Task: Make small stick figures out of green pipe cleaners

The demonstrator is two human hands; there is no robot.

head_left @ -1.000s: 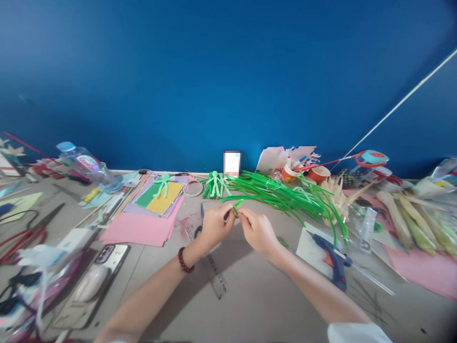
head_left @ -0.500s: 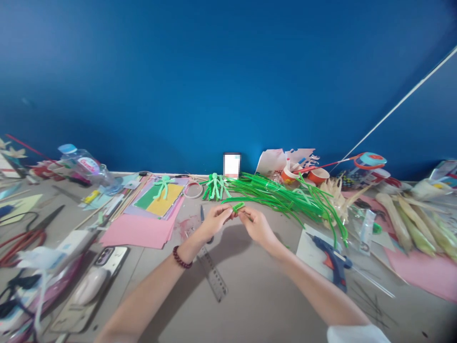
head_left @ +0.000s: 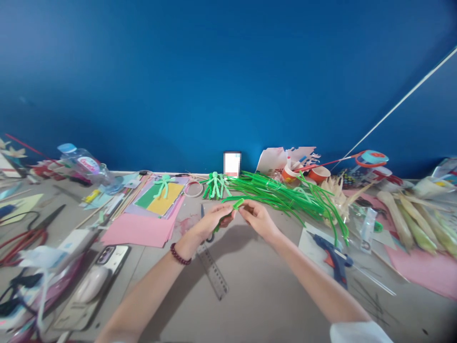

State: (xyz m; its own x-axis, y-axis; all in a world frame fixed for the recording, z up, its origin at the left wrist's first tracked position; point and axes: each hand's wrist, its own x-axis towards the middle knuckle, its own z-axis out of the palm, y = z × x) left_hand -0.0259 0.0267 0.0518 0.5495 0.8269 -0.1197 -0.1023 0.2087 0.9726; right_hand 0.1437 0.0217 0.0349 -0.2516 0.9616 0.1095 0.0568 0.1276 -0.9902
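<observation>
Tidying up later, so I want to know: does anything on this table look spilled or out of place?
A reddish smear stains the table beside the pink paper, like spilled paint or glue. Otherwise just craft clutter.

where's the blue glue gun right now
In the head view the blue glue gun lies on the table's right side, on a white sheet, just right of the right forearm and in front of the pile of green pipe cleaners.

both hands (head_left: 235, 220) moved slightly farther up the table, green pipe cleaner piece (head_left: 238, 204) raised with them
</observation>
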